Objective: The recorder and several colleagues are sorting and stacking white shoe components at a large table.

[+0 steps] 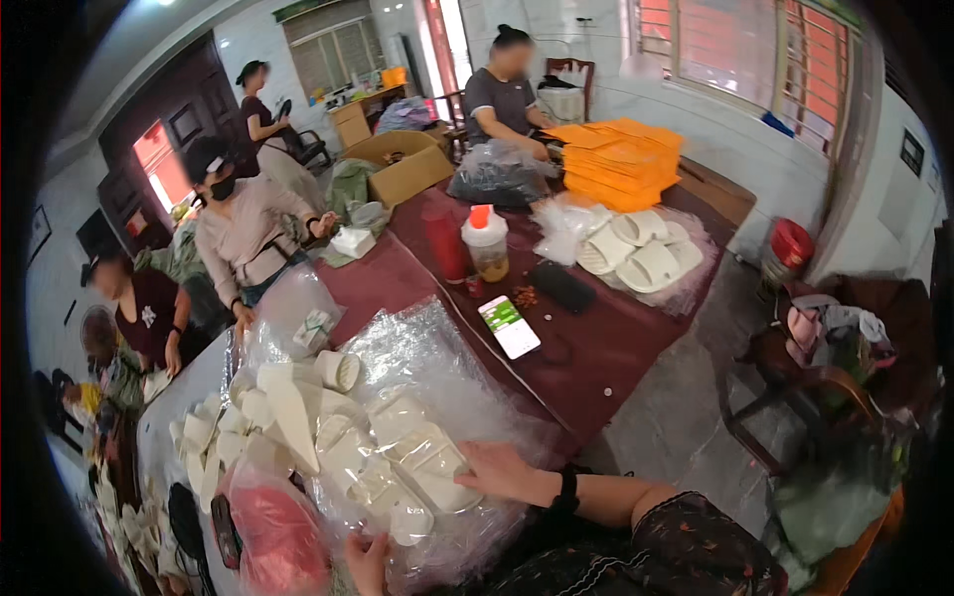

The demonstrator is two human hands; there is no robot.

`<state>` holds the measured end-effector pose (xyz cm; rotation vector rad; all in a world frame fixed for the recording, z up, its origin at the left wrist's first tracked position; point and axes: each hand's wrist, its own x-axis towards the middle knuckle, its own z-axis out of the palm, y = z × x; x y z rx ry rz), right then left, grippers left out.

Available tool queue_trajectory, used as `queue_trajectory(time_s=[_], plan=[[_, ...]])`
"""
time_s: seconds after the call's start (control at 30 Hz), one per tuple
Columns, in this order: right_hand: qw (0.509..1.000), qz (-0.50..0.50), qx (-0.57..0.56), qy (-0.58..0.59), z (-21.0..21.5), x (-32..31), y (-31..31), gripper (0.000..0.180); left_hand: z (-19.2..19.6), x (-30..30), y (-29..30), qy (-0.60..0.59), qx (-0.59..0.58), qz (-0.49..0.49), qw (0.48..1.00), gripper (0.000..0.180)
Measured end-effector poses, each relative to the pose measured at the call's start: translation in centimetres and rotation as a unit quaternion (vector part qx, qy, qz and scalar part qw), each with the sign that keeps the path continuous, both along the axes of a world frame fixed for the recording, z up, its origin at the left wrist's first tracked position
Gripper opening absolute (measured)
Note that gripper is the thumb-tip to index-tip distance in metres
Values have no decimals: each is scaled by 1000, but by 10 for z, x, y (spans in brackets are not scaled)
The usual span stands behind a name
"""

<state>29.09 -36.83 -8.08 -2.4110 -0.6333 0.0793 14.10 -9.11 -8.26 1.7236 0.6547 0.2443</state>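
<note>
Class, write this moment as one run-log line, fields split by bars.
right hand: touching bagged cream slippers | left hand: beside their near end | around: cream slipper pile, lit phone on maroon tablecloth

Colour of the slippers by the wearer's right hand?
Off-white slippers, best seen in the head view, beside the right hand.

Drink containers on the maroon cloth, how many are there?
2: a clear cup with an orange-red cap, and what looks like a red tumbler just to its left. Others may be hidden.
</note>
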Motion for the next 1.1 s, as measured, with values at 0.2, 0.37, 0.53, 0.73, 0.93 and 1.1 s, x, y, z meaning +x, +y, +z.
queue_trajectory(time_s=[0.2, 0.37, 0.53, 0.73, 0.93, 1.1], plan=[[996, 18, 60, 63, -12, 14, 0, 36, 47, 2, -28, -53, -251, 56, 965, 52], [902, 37, 266, 338, 16, 25, -7, 33, 16, 0, -7, -62, -376, 37, 924, 41], [841, 124, 356, 389, 24, 14, 5, 41, 79, 27, -60, -2, -346, 28, 938, 47], [884, 126, 364, 264, 32, -13, 14, 51, 62, 24, -82, -48, -304, -51, 950, 57], [860, 161, 383, 296, 34, -18, 7, 50, 63, 12, -101, -128, -417, -5, 900, 56], [932, 280, 209, 93, 28, -8, -26, 55, 102, -40, -85, -93, -386, 43, 917, 59]])
